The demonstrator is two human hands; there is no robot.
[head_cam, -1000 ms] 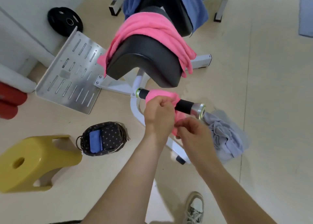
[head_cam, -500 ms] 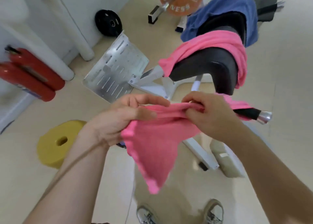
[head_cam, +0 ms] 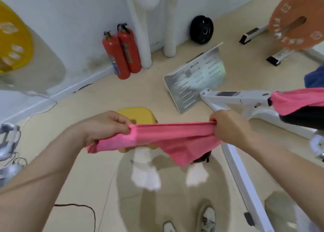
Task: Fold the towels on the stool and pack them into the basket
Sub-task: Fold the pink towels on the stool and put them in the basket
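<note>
A small pink towel (head_cam: 168,138) is stretched out level between my hands at chest height. My left hand (head_cam: 108,126) pinches its left end and my right hand (head_cam: 228,126) pinches its right end, and the lower part sags down. Behind the towel stands the yellow stool (head_cam: 138,113), mostly hidden. A dark basket (head_cam: 201,159) peeks out under the towel's lower right corner. Another pink towel (head_cam: 298,101) lies over a black padded seat at the right edge, with a blue towel (head_cam: 313,78) beyond it.
A white exercise machine frame (head_cam: 235,98) with a slotted metal footplate (head_cam: 196,81) stands on the right. Two red fire extinguishers (head_cam: 122,54) and a black weight plate (head_cam: 201,30) sit by the wall; an orange weight plate (head_cam: 298,24) is top right. A black cable (head_cam: 84,209) crosses the floor.
My hands have moved apart and pulled the pink towel out flat between them. The view has swung left, away from the padded seat and toward the wall.
</note>
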